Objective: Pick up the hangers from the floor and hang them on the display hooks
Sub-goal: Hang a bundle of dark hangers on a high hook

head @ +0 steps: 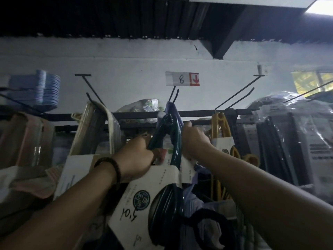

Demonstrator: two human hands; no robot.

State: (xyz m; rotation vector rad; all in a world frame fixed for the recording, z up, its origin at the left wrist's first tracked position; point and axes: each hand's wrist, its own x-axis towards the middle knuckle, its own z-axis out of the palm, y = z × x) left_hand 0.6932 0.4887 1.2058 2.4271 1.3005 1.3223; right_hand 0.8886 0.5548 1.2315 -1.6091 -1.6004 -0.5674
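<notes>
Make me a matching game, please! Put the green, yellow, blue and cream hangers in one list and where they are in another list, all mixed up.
Things:
1. green hangers
2. yellow hangers
3. blue hangers
4. cream hangers

Places:
a. far left of the picture
b. just right of the right hand
c. gripped by the left hand
d. between the blue ones and the left hand

Pairs: 1-c, 2-b, 3-a, 4-d.
</notes>
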